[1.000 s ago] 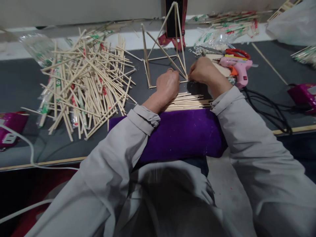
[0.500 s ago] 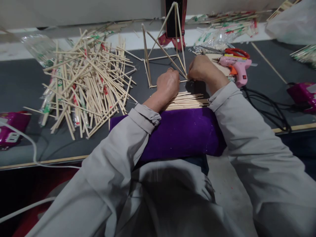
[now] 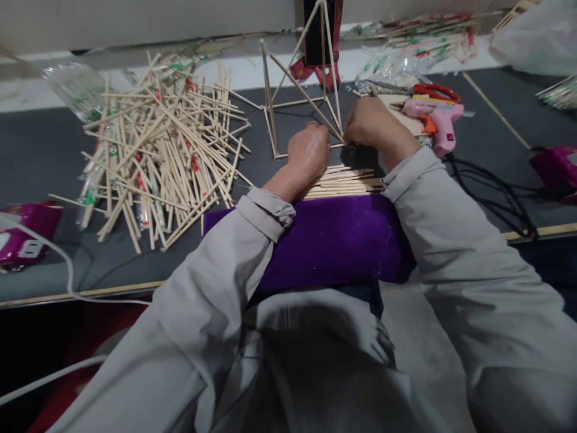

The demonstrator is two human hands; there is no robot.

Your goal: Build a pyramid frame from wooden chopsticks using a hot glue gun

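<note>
A frame of joined wooden sticks (image 3: 297,103) stands on the dark table in front of me. My left hand (image 3: 309,149) is closed at its near edge, fingertips on the near bottom stick. At the frame's near right corner my right hand (image 3: 367,125) is pinched, its fingertips at the joint where several sticks meet. The exact grip of both hands is partly hidden by the knuckles. Just below the hands, a row of loose sticks (image 3: 342,182) lies along the purple cloth (image 3: 336,240).
A big heap of loose sticks (image 3: 166,150) with plastic wrappers covers the left side. To the right lie a pink glue gun (image 3: 439,120), red-handled pliers (image 3: 436,91) and a black cable (image 3: 491,186). A phone (image 3: 319,36) stands behind the frame. Purple power sockets (image 3: 29,234) sit at the left.
The whole view has shifted slightly. Both hands stay at nearly the same places on the stick frame, with no clear change in grip.
</note>
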